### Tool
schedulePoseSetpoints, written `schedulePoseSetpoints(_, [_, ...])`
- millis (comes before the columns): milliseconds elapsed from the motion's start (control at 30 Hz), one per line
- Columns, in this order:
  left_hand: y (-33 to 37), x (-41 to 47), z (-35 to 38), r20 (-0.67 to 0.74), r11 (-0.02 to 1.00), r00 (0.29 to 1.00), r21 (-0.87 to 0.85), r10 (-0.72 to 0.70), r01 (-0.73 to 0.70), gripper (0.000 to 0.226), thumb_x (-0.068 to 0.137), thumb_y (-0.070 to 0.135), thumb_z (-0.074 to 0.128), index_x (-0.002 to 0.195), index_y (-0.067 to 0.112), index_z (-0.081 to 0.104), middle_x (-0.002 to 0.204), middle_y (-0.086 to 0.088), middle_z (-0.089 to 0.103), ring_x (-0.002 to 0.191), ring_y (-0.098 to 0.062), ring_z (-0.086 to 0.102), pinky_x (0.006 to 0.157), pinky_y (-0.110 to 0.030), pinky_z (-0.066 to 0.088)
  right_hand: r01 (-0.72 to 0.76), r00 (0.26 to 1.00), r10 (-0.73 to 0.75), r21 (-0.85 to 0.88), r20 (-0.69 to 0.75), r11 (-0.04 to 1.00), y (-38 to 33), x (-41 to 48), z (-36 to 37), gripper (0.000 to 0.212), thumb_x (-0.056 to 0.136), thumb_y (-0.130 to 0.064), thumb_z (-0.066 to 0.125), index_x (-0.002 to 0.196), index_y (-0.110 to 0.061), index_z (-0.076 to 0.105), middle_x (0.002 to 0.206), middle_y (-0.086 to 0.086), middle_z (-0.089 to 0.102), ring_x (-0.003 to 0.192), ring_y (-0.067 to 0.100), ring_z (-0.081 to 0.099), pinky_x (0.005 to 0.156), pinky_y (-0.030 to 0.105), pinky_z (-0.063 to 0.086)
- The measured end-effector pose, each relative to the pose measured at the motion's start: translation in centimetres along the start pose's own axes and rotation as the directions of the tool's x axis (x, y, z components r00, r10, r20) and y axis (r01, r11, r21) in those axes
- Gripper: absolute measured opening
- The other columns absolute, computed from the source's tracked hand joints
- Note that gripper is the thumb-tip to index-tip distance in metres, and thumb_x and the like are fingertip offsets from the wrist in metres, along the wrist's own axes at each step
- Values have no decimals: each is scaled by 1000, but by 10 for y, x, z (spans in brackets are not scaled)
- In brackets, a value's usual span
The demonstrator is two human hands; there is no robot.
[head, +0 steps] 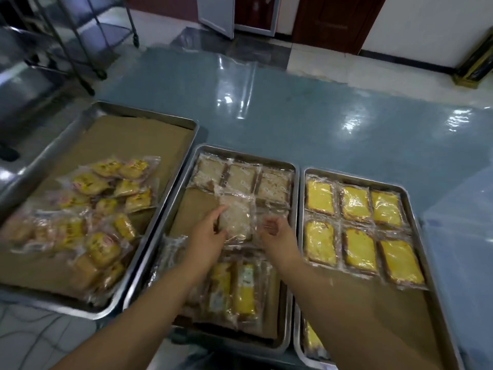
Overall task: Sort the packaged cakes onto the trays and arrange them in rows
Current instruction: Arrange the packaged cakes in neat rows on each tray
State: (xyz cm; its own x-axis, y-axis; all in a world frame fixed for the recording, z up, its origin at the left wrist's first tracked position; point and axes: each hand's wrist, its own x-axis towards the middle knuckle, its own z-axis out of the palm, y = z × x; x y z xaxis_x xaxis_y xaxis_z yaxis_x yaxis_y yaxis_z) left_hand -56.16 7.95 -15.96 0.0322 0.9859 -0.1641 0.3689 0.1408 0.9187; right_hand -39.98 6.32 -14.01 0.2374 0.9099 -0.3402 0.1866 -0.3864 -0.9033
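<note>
Three steel trays sit side by side on a blue-green table [293, 116], filling the lower half of the frame. The left tray [144, 114] holds a loose pile of yellow cakes [93, 217] on brown paper. The right tray [352, 178] has six flat yellow cakes [358, 248] in two neat rows of three.

In the middle tray [248, 156], three pale cakes [241, 177] line the far edge. Just below them, near the frame's centre, lies one more pale cake [237, 220]. A few long cakes [245, 292] lie at the near end, between the two forearms.

The left hand [209, 229] rests on that pale cake's left edge, with its fingers mostly straight and spread and touching the wrapper. The right hand [274, 229] sits just right of the same cake, its fingers loosely curled. It is too blurred for me to tell whether it holds anything.
</note>
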Motion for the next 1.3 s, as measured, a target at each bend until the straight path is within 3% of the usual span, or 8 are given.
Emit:
schedulePoseSetpoints(67, [-11, 17, -15, 32, 995, 999, 100, 1, -4, 54, 87, 0, 57, 128, 35, 52, 129, -2, 50, 96, -9, 57, 69, -11, 48, 61, 998, -61, -189, 6, 980, 5, -1, 12, 21, 88, -7, 57, 95, -27, 57, 99, -13, 55, 92, 3, 55, 74, 6, 42])
schedulePoseSetpoints(200, [-31, 39, -24, 145, 965, 989, 264, -36, -4, 56, 88, -3, 52, 133, 30, 49, 136, -7, 40, 78, -2, 52, 52, -11, 44, 155, 981, -192, -632, 10, 759, 24, -6, 23, 28, 88, -5, 54, 114, -12, 61, 117, -2, 50, 103, 12, 50, 91, 23, 45])
schedulePoseSetpoints(433, [-40, 46, -29, 258, 702, 942, 630, 215, -333, 63, 81, 13, 64, 137, 34, 43, 144, 3, 31, 124, -18, 31, 98, -29, 35, 200, 957, -276, -889, 87, 412, 35, -11, 29, 46, 80, 1, 57, 123, -15, 59, 137, 12, 45, 126, 29, 43, 104, 34, 37])
schedulePoseSetpoints(667, [-50, 62, -15, 602, 580, 790, 606, 112, -544, 68, 92, 28, 52, 146, 37, 12, 153, 6, -16, 138, -15, -22, 107, -37, -13, 152, 965, -257, -898, 45, 413, 32, -12, 32, 46, 89, -7, 48, 133, -22, 49, 150, 5, 30, 136, 23, 28, 111, 29, 28])
schedulePoseSetpoints(867, [-51, 67, -11, 606, 569, 787, 609, 116, -552, 68, 89, 29, 56, 145, 39, 18, 156, 8, -6, 143, -20, -9, 106, -39, -7, 136, 967, -253, -892, 25, 432, 32, -13, 33, 50, 91, -8, 47, 138, -24, 44, 151, 3, 27, 138, 21, 25, 110, 28, 26])
schedulePoseSetpoints(1000, [-42, 69, -30, 605, 708, 783, 491, 143, -508, 61, 86, 20, 61, 140, 36, 37, 153, 11, 16, 141, -17, 10, 113, -41, 13, 153, 966, -257, -880, 36, 451, 32, -14, 33, 47, 89, -7, 51, 132, -23, 50, 148, 4, 32, 134, 23, 29, 107, 29, 31])
schedulePoseSetpoints(1133, [-40, 66, -63, 534, 763, 833, 475, 146, -439, 29, 83, 20, 65, 111, 26, 61, 105, 12, 55, 103, -11, 54, 75, -17, 39, 235, 926, -375, -857, 53, 458, 31, -22, 39, 29, 82, -3, 62, 110, -12, 66, 125, 11, 57, 116, 30, 50, 95, 39, 42])
schedulePoseSetpoints(1300, [-52, 46, -95, 633, 714, 774, 547, -11, -437, 30, 81, 42, 66, 109, 33, 61, 97, 18, 54, 85, 0, 53, 63, -16, 38, 399, 868, -478, -760, 132, 513, 34, -38, 61, 21, 80, -1, 64, 97, -12, 71, 97, 3, 66, 92, 23, 59, 81, 35, 47])
